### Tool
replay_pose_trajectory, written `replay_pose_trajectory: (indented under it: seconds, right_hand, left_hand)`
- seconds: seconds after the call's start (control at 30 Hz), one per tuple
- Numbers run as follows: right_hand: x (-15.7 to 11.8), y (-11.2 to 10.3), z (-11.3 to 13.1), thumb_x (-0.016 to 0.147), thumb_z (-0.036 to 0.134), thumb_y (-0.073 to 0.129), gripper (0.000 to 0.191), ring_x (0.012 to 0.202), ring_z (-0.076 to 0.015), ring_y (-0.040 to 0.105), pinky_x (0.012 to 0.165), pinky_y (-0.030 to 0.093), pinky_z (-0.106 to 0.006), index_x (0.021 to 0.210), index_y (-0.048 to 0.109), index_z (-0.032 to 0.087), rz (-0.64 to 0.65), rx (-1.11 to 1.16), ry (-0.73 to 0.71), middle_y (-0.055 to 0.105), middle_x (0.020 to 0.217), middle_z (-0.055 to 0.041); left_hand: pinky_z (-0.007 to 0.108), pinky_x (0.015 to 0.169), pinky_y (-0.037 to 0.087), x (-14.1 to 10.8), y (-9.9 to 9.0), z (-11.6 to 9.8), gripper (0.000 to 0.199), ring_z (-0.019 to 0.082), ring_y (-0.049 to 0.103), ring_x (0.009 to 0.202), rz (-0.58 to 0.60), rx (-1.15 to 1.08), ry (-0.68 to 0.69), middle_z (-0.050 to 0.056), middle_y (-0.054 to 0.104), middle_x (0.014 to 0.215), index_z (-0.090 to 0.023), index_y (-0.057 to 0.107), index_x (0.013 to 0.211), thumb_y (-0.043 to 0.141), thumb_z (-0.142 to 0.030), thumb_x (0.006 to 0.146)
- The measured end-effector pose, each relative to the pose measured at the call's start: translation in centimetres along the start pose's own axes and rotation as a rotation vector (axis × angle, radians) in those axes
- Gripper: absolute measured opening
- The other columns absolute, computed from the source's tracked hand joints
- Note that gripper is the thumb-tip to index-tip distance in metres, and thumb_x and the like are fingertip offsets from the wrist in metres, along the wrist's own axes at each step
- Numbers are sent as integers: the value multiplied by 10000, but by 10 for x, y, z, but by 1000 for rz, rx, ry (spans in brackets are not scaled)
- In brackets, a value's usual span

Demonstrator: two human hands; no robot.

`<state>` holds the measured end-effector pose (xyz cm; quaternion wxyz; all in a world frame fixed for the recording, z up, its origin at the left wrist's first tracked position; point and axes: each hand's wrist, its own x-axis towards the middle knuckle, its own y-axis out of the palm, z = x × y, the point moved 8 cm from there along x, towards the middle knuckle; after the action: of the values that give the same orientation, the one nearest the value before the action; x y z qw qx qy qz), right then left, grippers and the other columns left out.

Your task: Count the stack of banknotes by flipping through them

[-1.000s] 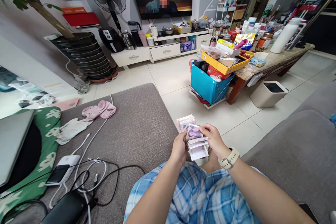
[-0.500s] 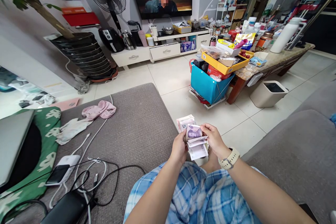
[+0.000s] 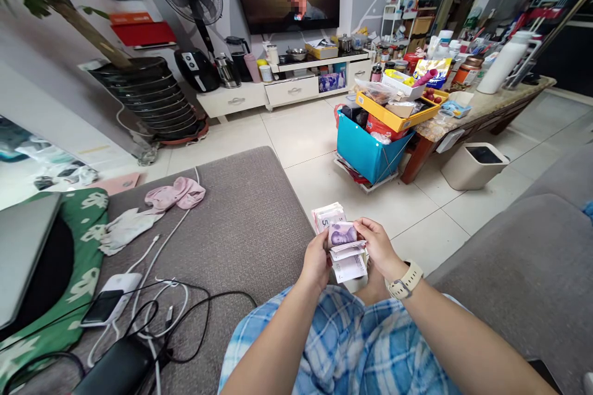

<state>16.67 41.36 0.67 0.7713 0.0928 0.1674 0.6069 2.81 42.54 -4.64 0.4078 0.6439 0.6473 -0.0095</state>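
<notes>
Above my lap, my left hand [image 3: 317, 260] is closed on a bundle of banknotes [image 3: 328, 215] whose far ends stick out past my fingers. A purple banknote [image 3: 343, 234] with a printed portrait lies on top, between both hands. My right hand [image 3: 378, 245], with a pale watch [image 3: 406, 279] on its wrist, pinches that note's right edge. Below it, more folded notes [image 3: 348, 267] hang toward my lap. The inner fingers of both hands are partly hidden by the notes.
The grey sofa [image 3: 250, 216] on my left bears a power bank [image 3: 111, 299], tangled cables, a pink cloth [image 3: 176, 193] and a laptop [image 3: 25, 253]. Ahead stand a blue bin [image 3: 368, 151] under a yellow tray, a cluttered table [image 3: 445, 126] and a beige trash can [image 3: 467, 170].
The top purple note has dipped slightly toward me, so more of the bundle behind it shows. Both hands stay almost in place. The television picture has changed.
</notes>
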Motion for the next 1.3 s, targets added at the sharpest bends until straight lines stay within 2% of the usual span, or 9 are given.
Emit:
replay_pose_trajectory:
  seconds: [0.27,0.43,0.7,0.77,0.93,1.07,1.3]
  right_hand:
    - [-2,4,3,737,603,759,427,577,-158,524,591,393,-300,688,654,192,32,-13,7,587,573,-2]
    - [-3,0,7,633,496,851,382,595,-146,508,609,389,-295,635,613,197,-12,-93,-8,593,598,13]
    - [3,-17,-2,539,442,893,427,652,-169,545,651,424,-305,772,620,210,-172,-130,-17,592,656,31]
    - [3,-17,-3,566,468,876,420,655,-171,539,649,419,-305,784,625,210,-166,-130,-10,593,663,28]
    - [2,-12,-1,623,536,821,398,625,-158,489,619,381,-299,677,616,199,-111,-149,-5,564,630,21]
    - [1,-12,0,648,532,798,381,630,-160,488,617,373,-297,657,623,193,-102,-172,-9,566,627,16]
    - [1,-10,0,665,528,791,371,645,-165,499,629,379,-299,655,634,192,-96,-153,-13,582,643,7]
  left_hand:
    - [304,726,573,-2,2,-3,308,207,733,721,6,-8,-4,112,783,862,-90,731,952,723,-329,758]
    - [301,711,572,-5,4,-5,263,202,730,706,3,-31,4,110,782,840,-88,727,924,740,-261,726]
    - [304,688,562,-10,9,-8,318,202,718,699,53,9,18,98,784,840,-98,734,916,782,-187,614]
    - [305,690,560,-11,10,-8,331,201,716,702,68,21,25,96,784,842,-100,736,911,790,-182,596]
    - [293,692,556,-11,10,-9,338,189,709,696,74,11,37,77,781,823,-113,738,897,784,-159,566]
    - [290,692,558,-10,9,-7,301,185,705,684,64,10,24,75,777,807,-114,734,881,779,-178,590]
    - [296,678,568,-6,4,-2,266,202,723,698,0,-1,-12,100,776,815,-99,730,927,715,-301,755]
